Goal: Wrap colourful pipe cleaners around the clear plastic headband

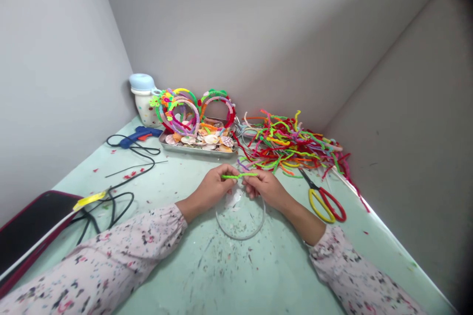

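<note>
Between my two hands runs a short bright green pipe cleaner [240, 175], bent slightly at its middle. My left hand [215, 183] pinches one end, and my right hand [265, 186] pinches the other. Below them a thin grey headband hoop [241, 238] curves toward me, its upper ends hidden behind my fingers. I cannot tell whether the pipe cleaner is wrapped around the hoop. A whitish patch [233, 198] shows on the table inside the hoop.
Behind my hands stands a metal tray [199, 151] of shells, with decorated headbands [185, 113] on it. A pipe cleaner pile [291, 142] and scissors [325, 199] lie right. Leftward are a blue glue gun [140, 135], black cord [148, 157], lidded jar [145, 103] and dark red-edged device [33, 226].
</note>
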The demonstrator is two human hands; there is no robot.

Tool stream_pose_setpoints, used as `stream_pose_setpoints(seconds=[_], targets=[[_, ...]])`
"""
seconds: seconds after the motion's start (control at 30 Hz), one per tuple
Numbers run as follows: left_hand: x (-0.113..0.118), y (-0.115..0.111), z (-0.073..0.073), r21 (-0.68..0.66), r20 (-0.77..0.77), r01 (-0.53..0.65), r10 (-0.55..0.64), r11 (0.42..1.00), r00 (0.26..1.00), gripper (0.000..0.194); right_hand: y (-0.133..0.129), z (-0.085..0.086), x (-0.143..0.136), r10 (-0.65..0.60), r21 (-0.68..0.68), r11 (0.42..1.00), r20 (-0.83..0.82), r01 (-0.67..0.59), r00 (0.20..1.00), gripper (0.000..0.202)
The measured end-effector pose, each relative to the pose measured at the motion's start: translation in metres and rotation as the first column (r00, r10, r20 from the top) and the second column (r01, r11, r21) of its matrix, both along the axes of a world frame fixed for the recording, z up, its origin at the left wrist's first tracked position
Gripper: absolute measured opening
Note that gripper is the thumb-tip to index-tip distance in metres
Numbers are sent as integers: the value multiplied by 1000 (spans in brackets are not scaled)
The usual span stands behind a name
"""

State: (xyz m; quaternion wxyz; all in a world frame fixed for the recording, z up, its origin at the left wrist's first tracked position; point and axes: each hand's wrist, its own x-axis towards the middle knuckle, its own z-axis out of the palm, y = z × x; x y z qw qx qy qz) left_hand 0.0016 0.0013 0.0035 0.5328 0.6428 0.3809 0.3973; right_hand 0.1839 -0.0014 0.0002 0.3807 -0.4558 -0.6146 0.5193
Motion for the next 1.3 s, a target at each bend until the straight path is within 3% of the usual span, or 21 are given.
stream_pose_setpoints(seconds=[0.5,0.87,1.13,1.3], targets=[[-1,-2,2,-5,-13,7,-7,1000,1000,15,0,0,0,26,-18,1000,0,-26,1000,18],[-1,-1,1,-56,33,51,-49,997,998,12,0,0,-1,15,-13,1000,-5,-15,1000,27],[-3,-1,2,-32,49,98,-96,995,994,10,0,0,-2,7,-13,1000,-4,-7,1000,28],[-1,-3,2,15,19,69,-69,998,997,11,1,-1,-1,15,-24,1000,-12,-15,1000,21]])
